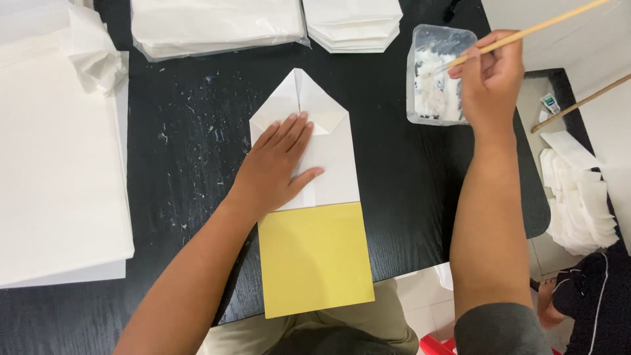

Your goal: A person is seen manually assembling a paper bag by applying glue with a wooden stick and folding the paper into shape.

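Paper (332, 148) white, folded to a point, left hand (276, 164) flat on it, right hand (490, 75) gripping brush (526, 31)

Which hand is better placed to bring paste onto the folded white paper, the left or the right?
The right hand, probably. It holds the wooden stick with its tip in the plastic tub of white paste. The left hand lies flat on the folded white paper, pinning it to the black table.

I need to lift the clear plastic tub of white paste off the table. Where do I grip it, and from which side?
Grip the clear tub across its two long side walls near the rim, coming from above at its near end. It stands upright and open-topped. The right hand and brush stick occupy its far right corner, so keep clear there.
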